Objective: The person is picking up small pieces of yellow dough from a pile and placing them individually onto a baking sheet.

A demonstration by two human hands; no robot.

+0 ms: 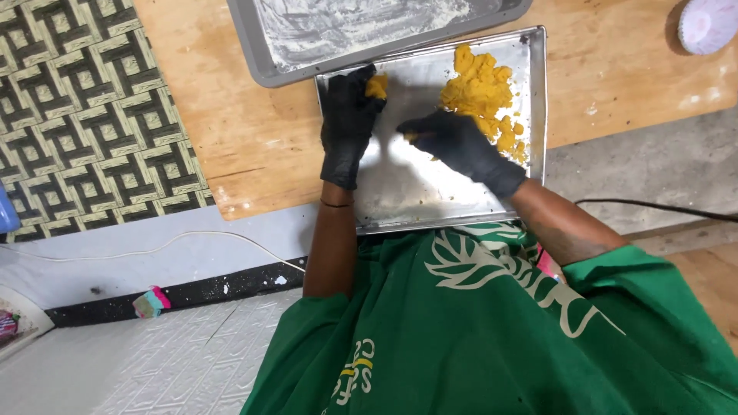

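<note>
A shiny metal tray (430, 204) is seen on the wooden tabletop (254, 131), and everything here is placed by that tray. 2 hands in black gloves are seen over it. The left hand (347, 123) is laid at the tray's far left corner, and a small lump of yellow dough (377, 85) is held in its closed grip. The right hand (453, 142) is set over the middle of the tray. Its fingers are curled, and a tiny yellow bit is pinched at the tips. A big pile of yellow dough (480, 96) is heaped in the tray's far right part, just beside the right hand. A grey floury tray (361, 31) is laid beyond the metal tray, touching its far edge. A patterned mat (84, 115) is spread well to the tray's left. A green shirt (477, 330) is seen at the tray's near side.
</note>
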